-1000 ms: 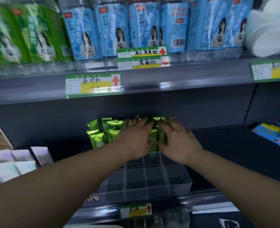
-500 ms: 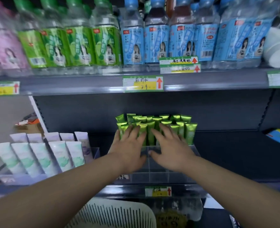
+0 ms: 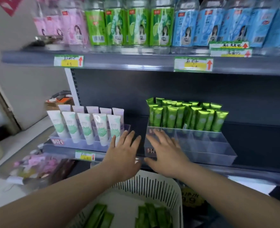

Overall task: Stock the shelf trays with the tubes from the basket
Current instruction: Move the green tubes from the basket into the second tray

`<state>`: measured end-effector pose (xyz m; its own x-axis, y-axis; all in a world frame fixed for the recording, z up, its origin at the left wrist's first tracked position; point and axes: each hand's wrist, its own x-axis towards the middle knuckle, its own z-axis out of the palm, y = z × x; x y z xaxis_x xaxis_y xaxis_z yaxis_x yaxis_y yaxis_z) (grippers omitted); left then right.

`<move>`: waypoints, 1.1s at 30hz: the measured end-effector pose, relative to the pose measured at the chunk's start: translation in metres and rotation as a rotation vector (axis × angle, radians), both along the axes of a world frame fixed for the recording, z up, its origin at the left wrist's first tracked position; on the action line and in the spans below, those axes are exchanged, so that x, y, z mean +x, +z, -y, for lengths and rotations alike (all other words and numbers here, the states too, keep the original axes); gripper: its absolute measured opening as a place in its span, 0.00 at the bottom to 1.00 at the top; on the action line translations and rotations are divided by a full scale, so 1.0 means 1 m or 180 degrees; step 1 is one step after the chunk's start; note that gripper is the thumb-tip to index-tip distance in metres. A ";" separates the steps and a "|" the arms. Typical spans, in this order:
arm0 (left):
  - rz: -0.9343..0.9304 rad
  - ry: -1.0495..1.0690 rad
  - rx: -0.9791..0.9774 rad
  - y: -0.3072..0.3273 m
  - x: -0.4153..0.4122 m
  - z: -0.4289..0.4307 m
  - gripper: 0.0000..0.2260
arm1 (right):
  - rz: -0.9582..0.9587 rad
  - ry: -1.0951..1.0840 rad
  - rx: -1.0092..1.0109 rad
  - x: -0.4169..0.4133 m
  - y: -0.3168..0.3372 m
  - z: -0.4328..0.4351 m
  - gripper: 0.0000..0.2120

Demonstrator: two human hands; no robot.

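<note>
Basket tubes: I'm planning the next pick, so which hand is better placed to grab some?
Marginally the left hand: it is open, empty, over the gap between trays, just above the basket and green tubes. The right hand, also open, is spread over the front corner of the clear tray.

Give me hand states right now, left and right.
Left hand: open, fingers straight, holding nothing.
Right hand: open, fingers spread, holding nothing.
</note>
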<state>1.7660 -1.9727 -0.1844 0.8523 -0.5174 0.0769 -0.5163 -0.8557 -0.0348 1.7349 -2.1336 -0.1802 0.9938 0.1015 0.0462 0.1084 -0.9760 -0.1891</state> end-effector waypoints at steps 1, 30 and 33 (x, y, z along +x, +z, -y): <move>-0.0030 0.0020 0.0015 -0.005 -0.002 -0.008 0.36 | -0.0053 0.0023 -0.0009 -0.002 -0.004 -0.007 0.37; -0.1900 0.0318 0.0491 -0.161 0.034 -0.120 0.18 | -0.1706 0.0449 0.0396 -0.001 -0.168 -0.129 0.32; -0.2068 0.0320 0.0757 -0.171 0.044 -0.115 0.18 | -0.1945 0.0400 0.0450 0.005 -0.189 -0.132 0.32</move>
<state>1.8103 -1.8575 -0.3549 0.7318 -0.3732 -0.5702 -0.4148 -0.9078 0.0619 1.7403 -2.0015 -0.3692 0.8259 0.2535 -0.5037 0.0524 -0.9239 -0.3791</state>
